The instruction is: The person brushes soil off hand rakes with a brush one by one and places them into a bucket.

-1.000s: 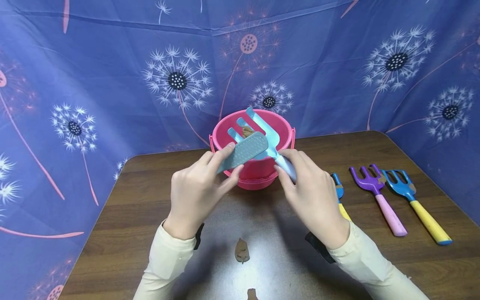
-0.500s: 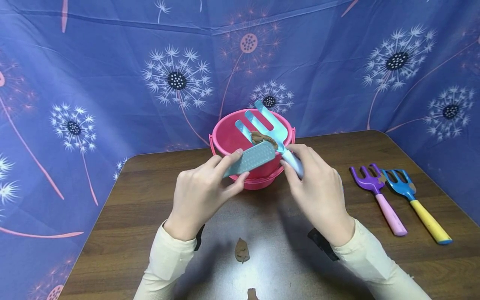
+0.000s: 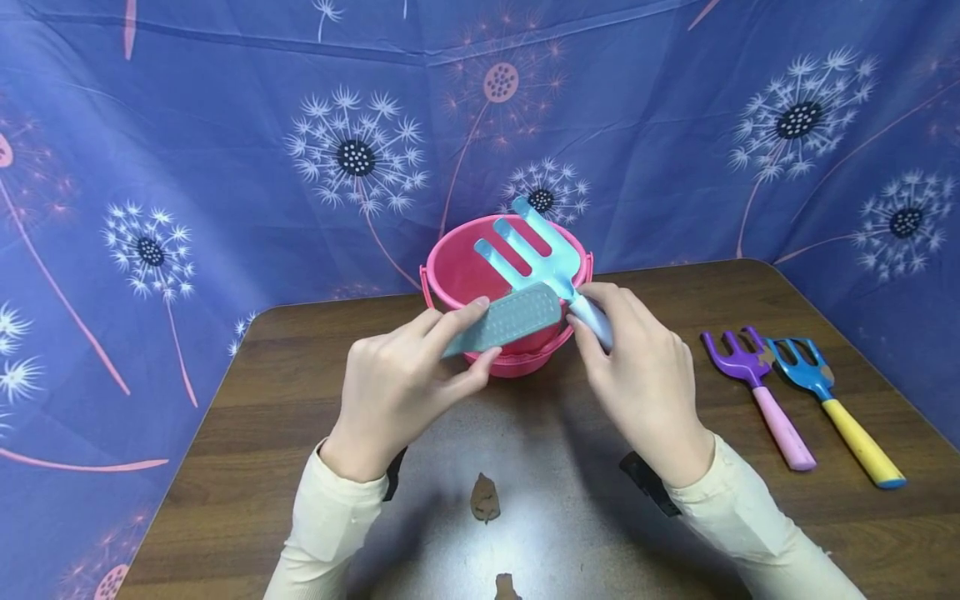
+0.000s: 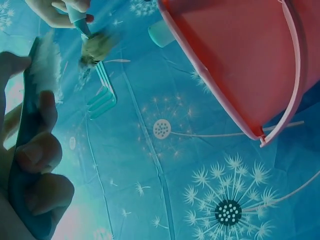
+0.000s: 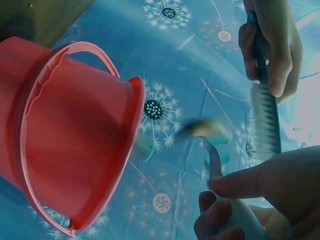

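Note:
My left hand pinches a teal brush between thumb and fingers; its pale bristles show in the right wrist view. In my right hand is the white handle of a light blue hand fork, whose three tines point up and left over the pink bucket. The brush overlaps the fork's base in the head view. A brown mud-like clump shows at the fork's neck in the left wrist view. It is blurred in the right wrist view and hidden in the head view.
A purple fork with a pink handle and a blue fork with a yellow handle lie at the table's right. Two brown pieces lie in front, one leaf-shaped. A teal rounded end shows beyond the bucket's rim.
Over the last second the fork and brush have shifted rightward. The brown clump, seen on the fork in the earlier head frames, is out of sight in that view now.

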`<action>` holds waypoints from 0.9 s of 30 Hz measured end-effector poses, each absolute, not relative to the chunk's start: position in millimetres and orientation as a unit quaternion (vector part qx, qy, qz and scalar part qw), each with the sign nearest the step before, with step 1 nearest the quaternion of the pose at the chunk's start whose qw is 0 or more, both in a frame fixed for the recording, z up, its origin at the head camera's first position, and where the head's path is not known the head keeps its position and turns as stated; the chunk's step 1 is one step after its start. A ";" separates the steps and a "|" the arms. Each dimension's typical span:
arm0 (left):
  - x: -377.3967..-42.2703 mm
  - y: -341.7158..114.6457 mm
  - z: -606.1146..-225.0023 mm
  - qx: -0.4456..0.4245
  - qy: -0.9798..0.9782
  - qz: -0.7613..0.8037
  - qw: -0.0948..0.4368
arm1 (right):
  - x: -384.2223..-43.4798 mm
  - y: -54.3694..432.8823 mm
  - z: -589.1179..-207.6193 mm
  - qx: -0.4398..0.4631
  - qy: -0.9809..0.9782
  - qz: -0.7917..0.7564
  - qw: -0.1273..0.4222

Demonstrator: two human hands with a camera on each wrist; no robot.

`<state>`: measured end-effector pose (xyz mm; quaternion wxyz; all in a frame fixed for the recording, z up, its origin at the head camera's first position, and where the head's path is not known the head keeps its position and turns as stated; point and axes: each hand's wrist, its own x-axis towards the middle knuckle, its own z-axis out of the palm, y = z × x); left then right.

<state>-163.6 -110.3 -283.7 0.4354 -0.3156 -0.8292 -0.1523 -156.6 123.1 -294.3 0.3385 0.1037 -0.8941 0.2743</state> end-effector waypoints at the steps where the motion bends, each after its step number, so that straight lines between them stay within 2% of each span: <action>1: -163.6 -110.1 -283.1 -0.310 -0.828 -0.158 0.439 | -156.7 122.8 -294.3 0.106 -0.894 0.273 0.338; 8: -167.7 -108.3 -287.0 -0.274 -0.838 -0.141 0.450 | -153.8 118.6 -295.6 0.130 -0.890 0.270 0.343; 20: -168.6 -111.2 -289.7 -0.321 -0.837 -0.129 0.424 | -153.4 117.5 -294.5 0.144 -0.888 0.276 0.339; 27: -169.3 -112.6 -286.3 -0.293 -0.837 -0.134 0.442 | -153.4 118.1 -295.3 0.133 -0.889 0.280 0.336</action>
